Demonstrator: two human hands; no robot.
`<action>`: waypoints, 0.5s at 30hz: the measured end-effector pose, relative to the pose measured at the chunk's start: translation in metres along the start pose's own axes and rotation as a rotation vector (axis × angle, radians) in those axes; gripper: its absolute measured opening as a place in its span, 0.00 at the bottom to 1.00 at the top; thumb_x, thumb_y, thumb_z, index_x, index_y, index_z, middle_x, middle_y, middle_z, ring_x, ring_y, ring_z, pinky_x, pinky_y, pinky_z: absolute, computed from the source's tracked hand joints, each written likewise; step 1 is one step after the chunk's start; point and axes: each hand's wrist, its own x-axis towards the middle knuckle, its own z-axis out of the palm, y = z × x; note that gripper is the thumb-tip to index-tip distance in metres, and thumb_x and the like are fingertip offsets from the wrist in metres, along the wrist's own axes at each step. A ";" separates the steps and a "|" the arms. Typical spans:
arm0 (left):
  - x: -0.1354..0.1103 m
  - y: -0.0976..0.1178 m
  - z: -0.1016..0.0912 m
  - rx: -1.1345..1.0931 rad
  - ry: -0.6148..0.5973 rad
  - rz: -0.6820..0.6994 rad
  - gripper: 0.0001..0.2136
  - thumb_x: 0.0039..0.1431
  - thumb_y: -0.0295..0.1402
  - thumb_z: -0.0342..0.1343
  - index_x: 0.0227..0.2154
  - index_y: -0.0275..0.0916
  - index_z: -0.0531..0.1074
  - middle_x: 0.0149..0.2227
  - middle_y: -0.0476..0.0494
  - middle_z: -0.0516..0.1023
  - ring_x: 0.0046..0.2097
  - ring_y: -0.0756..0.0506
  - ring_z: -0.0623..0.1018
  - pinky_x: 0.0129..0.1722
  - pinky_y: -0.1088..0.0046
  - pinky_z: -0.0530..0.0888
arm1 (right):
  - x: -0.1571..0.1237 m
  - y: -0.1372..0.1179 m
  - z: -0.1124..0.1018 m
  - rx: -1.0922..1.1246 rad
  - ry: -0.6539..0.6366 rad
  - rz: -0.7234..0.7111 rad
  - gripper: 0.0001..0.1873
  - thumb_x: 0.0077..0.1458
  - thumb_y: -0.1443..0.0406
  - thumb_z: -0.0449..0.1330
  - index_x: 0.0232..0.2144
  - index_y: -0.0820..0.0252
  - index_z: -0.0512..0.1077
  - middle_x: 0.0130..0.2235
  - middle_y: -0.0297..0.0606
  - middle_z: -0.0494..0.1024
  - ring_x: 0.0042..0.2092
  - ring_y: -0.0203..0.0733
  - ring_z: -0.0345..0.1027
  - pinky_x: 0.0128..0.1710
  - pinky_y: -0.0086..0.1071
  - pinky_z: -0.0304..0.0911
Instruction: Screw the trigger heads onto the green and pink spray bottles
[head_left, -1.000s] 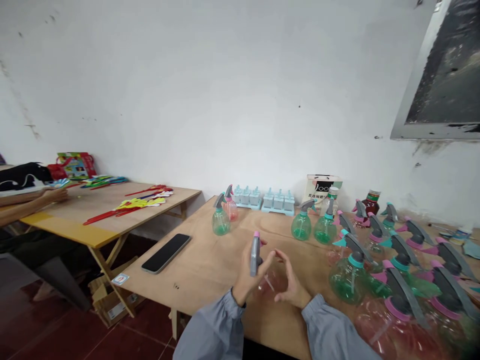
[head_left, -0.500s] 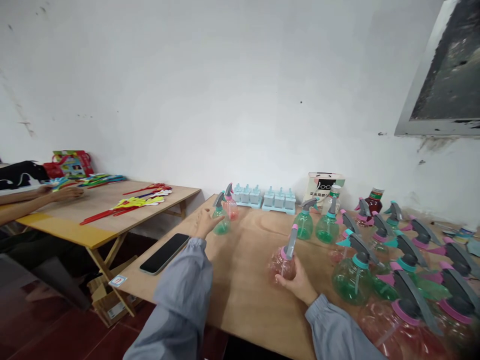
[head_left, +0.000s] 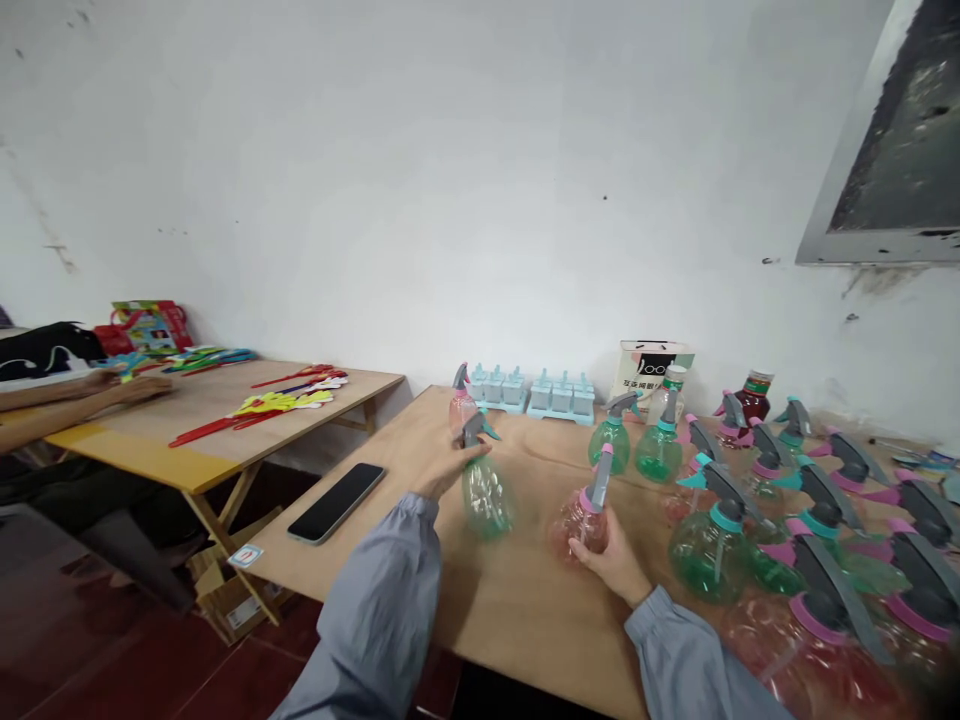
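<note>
Right of the flat black phone (head_left: pixel 336 502) on the plywood table (head_left: pixel 495 610), the left hand (head_left: pixel 448 470) is stretched forward, fingers closed round the neck of a tilted, see-through green plastic spray bottle (head_left: pixel 486 497). Farther right of the phone is a strip of bare board. Beyond it the right hand (head_left: pixel 616 562) cups an upright see-through pink spray bottle (head_left: pixel 579 522), with crowded similar bottles (head_left: pixel 750 520) just beyond.

1. A makeshift assembly or packing workroom is showing here; a bare, scuffed white wall (head_left: pixel 450 200) is running behind everything.
2. A plain plywood table (head_left: pixel 495 590) is standing on a red floor (head_left: pixel 112 660); many identical spray bottles (head_left: pixel 709 540) are crowding it.
3. Ice-lolly moulds (head_left: pixel 559 398) and coloured plastic goods (head_left: pixel 281 403) are lying in batches; another person's arm (head_left: pixel 82 392) is resting on a second table (head_left: pixel 142 450).
</note>
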 end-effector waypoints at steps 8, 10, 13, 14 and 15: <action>-0.052 0.029 0.057 -0.478 -0.195 0.024 0.29 0.37 0.27 0.68 0.48 0.45 0.76 0.58 0.44 0.75 0.62 0.39 0.70 0.60 0.66 0.65 | 0.002 0.000 -0.002 0.060 -0.051 0.022 0.30 0.46 0.51 0.67 0.49 0.55 0.67 0.48 0.46 0.80 0.50 0.54 0.75 0.54 0.52 0.69; -0.055 0.035 0.062 -0.511 -0.163 0.009 0.26 0.40 0.30 0.68 0.47 0.45 0.76 0.56 0.44 0.77 0.63 0.39 0.70 0.59 0.65 0.65 | 0.002 0.003 -0.003 0.089 -0.059 0.029 0.32 0.47 0.50 0.67 0.50 0.56 0.66 0.49 0.48 0.79 0.51 0.54 0.75 0.54 0.52 0.69; -0.058 0.033 0.063 -0.484 -0.129 -0.045 0.24 0.42 0.34 0.68 0.47 0.44 0.75 0.52 0.42 0.80 0.60 0.39 0.73 0.53 0.65 0.70 | 0.003 0.009 -0.004 0.083 -0.026 0.034 0.35 0.45 0.49 0.68 0.52 0.56 0.64 0.51 0.49 0.78 0.52 0.55 0.74 0.55 0.53 0.68; -0.059 0.030 0.062 -0.470 -0.119 -0.068 0.24 0.42 0.35 0.68 0.46 0.44 0.76 0.51 0.42 0.80 0.59 0.40 0.73 0.51 0.66 0.71 | 0.002 0.010 -0.005 0.058 -0.007 0.032 0.36 0.45 0.49 0.68 0.52 0.56 0.64 0.51 0.49 0.78 0.52 0.55 0.74 0.55 0.53 0.68; -0.060 0.027 0.060 -0.456 -0.111 -0.083 0.24 0.41 0.36 0.68 0.46 0.43 0.76 0.51 0.42 0.80 0.58 0.40 0.74 0.49 0.67 0.72 | 0.002 0.011 -0.006 0.031 0.013 0.031 0.36 0.44 0.49 0.68 0.52 0.56 0.64 0.51 0.50 0.78 0.52 0.56 0.74 0.56 0.54 0.67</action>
